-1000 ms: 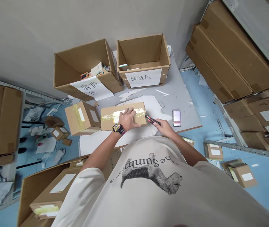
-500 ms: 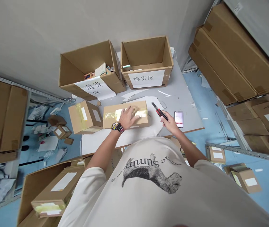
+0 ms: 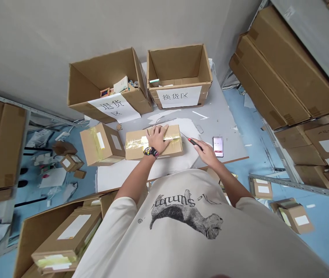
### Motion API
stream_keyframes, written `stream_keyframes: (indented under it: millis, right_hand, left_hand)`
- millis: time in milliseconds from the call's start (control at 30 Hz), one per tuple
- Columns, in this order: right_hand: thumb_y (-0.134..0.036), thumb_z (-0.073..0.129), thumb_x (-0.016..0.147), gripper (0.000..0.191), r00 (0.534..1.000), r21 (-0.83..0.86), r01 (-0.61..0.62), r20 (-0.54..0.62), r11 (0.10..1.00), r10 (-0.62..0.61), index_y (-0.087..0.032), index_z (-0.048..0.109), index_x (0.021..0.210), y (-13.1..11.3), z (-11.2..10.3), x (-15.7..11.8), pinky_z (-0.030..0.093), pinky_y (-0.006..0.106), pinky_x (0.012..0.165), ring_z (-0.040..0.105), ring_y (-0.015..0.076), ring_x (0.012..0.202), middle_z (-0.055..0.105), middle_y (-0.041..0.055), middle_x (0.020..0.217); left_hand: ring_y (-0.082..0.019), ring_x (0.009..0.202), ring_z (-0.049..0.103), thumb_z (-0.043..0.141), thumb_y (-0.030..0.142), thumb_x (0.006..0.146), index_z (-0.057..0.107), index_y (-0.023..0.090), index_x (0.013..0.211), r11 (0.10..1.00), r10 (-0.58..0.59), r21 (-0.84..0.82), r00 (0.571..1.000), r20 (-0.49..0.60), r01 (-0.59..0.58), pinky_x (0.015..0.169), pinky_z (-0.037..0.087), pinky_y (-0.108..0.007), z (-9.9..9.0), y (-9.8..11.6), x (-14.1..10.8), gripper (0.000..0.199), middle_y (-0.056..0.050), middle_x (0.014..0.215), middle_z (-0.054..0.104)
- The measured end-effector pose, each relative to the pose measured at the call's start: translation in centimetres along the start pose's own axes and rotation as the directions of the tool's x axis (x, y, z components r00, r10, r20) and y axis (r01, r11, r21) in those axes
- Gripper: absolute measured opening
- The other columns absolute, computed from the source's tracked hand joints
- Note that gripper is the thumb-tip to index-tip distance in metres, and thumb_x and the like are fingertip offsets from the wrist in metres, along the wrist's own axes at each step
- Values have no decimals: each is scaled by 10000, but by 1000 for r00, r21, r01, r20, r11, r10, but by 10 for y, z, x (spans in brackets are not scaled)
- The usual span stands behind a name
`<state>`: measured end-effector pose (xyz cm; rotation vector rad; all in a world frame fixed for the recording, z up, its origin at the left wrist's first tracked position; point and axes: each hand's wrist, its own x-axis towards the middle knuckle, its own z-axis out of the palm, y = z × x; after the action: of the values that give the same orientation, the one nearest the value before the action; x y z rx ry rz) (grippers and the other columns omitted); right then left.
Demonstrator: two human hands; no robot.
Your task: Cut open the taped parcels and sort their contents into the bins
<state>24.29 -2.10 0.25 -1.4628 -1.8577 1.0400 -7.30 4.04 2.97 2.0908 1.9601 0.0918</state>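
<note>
A taped cardboard box [image 3: 135, 148] lies lengthwise near the front of the table, with clear yellowish tape along its top. My left hand [image 3: 157, 139], wearing a patterned wristwatch [image 3: 151, 152], rests flat on the box's top with fingers spread. To the right of the box, my right hand [image 3: 207, 154] is closed around a red and black utility knife [image 3: 194, 142]. Its thin blade points left toward the taped right end of the box; whether the tip touches cannot be made out. A smartphone [image 3: 218, 146] with a lit screen lies just right of that hand.
Two open cartons with paper signs, a left one [image 3: 106, 69] and a right one [image 3: 178, 61], stand at the table's back. A smaller taped box [image 3: 102, 144] sits left. Shelves of cartons [image 3: 286, 65] flank the right. A large carton of parcels [image 3: 25, 227] is at lower left.
My left hand has shifted slightly right along the box top. My right hand has turned the utility knife so its blade lies lower and nearer the box's right end.
</note>
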Motion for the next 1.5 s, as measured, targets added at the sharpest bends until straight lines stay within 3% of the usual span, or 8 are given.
stream_keyframes:
  millis: [133, 267, 500, 633, 833, 1067, 1500]
  right_hand:
    - [-427, 555, 1193, 547, 997, -248, 63, 65, 967, -48, -326, 712, 1707, 2, -15, -9, 589, 360, 919, 755, 303, 1082, 794, 107, 1193]
    - [-383, 585, 1178, 539, 984, -469, 151, 151, 870, -90, -338, 734, 1694, 3, -30, -11, 520, 345, 798, 693, 290, 1008, 749, 108, 1120]
    - [-386, 511, 1226, 554, 966, -652, 231, 242, 722, -90, -341, 658, 1759, -22, -28, 10, 492, 375, 925, 656, 317, 1119, 748, 142, 1278]
    - [-380, 438, 1241, 586, 971, -713, 202, 236, 671, -42, -360, 590, 1807, -37, -20, 11, 485, 402, 927, 648, 339, 1143, 739, 166, 1339]
    - [-377, 405, 1240, 603, 975, -748, 162, 221, 644, 11, -362, 566, 1821, -37, -21, 0, 480, 434, 936, 647, 357, 1150, 730, 178, 1368]
    - [-357, 392, 1240, 612, 972, -742, 161, 232, 650, 24, -352, 550, 1831, -48, -11, 15, 477, 459, 975, 638, 377, 1195, 723, 194, 1418]
    - [-349, 399, 1235, 617, 964, -780, 228, 266, 584, -20, -365, 523, 1840, -40, -21, 20, 437, 458, 968, 607, 371, 1170, 722, 195, 1408]
  left_hand:
    - [-424, 1761, 380, 708, 593, 1059, 478, 379, 1859, 999, 48, -2, 999, 11, -48, 1481, 59, -722, 1, -5, 3, 860, -123, 1872, 517]
    - [-418, 1784, 375, 706, 574, 1078, 506, 361, 1846, 998, 66, -7, 998, -10, -66, 1485, 72, -719, 8, -10, 6, 822, -121, 1916, 467]
    - [-441, 1796, 370, 699, 452, 1091, 548, 324, 1831, 997, 75, -4, 996, -51, -75, 1474, 109, -754, 17, -10, 3, 767, -141, 1917, 456]
    - [-445, 1791, 383, 702, 408, 1085, 573, 326, 1815, 996, 83, -8, 994, -76, -84, 1465, 133, -764, 19, -11, 2, 746, -144, 1902, 480]
    - [-453, 1770, 412, 691, 372, 1080, 600, 315, 1794, 994, 98, -29, 990, -101, -101, 1455, 149, -770, 21, -11, 2, 723, -151, 1874, 524]
    - [-431, 1739, 471, 655, 345, 1082, 637, 303, 1768, 989, 138, -39, 983, -122, -143, 1466, 191, -715, 24, -15, 5, 687, -156, 1843, 567]
    - [-423, 1762, 443, 608, 405, 1126, 629, 269, 1774, 989, 142, -25, 984, -110, -145, 1462, 197, -710, 20, -8, 3, 663, -164, 1856, 547]
